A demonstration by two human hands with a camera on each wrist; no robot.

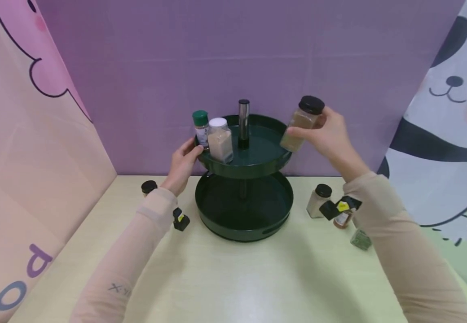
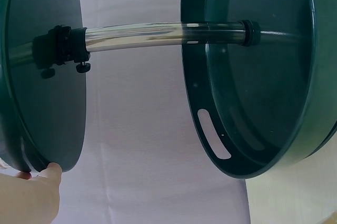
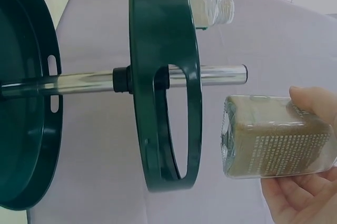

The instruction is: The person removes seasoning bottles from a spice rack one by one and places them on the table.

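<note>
A dark green two-tier round tray (image 1: pixel 243 232) with a metal centre post stands on the table. My left hand (image 1: pixel 183 166) holds the upper tier's left rim, a finger against its underside in the left wrist view. Beside that hand, a green-capped spice bottle (image 1: pixel 201 130) and a white-capped spice jar (image 1: pixel 220 142) stand upright on the upper tier. My right hand (image 1: pixel 330 134) grips a black-lidded spice jar (image 1: pixel 301 121) of brownish powder, thumb on one side and fingers on the other. The jar is tilted, its base close to the upper tier's right rim.
Right of the tray, a black-lidded jar (image 1: pixel 318 202), a small reddish-brown bottle (image 1: pixel 341 220) and a jar with green contents (image 1: pixel 361 239) are on the table. Another black-lidded jar (image 1: pixel 149 187) is partly hidden behind my left arm. A purple backdrop (image 1: pixel 156 89) rises behind.
</note>
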